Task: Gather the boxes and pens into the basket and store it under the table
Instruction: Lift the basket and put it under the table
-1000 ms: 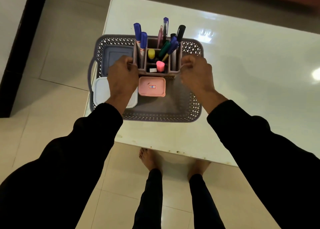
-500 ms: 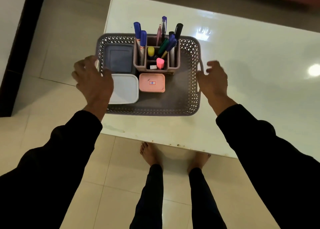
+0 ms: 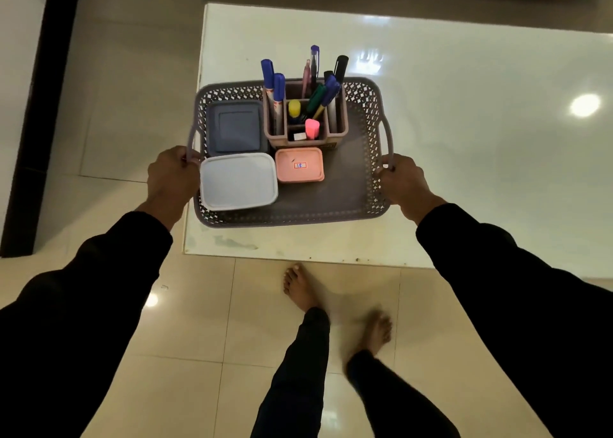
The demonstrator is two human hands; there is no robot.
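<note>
Lifting the basket (image 3: 360, 202) off the table (image 3: 464, 139) is the step in hand, and you have it set up well: your left hand (image 3: 172, 175) has its fingers curled round the left handle (image 3: 191, 142) and your right hand (image 3: 403, 180) is wrapped the same way round the right handle (image 3: 388, 139), so both are closed on the basket and carry nothing else. The basket sits at the table's near left corner, with everything seemingly gathered in: the grey box (image 3: 235, 128) at far left, the white box (image 3: 238, 181) just near of it, the small pink box (image 3: 299, 165) in the middle, and the pen holder (image 3: 336, 122) standing at the far side with the pens (image 3: 278, 92) sticking up tall. Those pens are your main concern, I think. The holder is loose and top-heavy, so raise both handles together and keep the basket floor level; any tilt is likely to send the holder toppling or the boxes sliding to the bare right half. Draw it toward you clear of the near edge before you lower it, bend at the knees, not the wrists, and watch that the tall pens pass under the tabletop as you slide it in. One foot (image 3: 376, 333) looks blurred, so steady your stance first.
</note>
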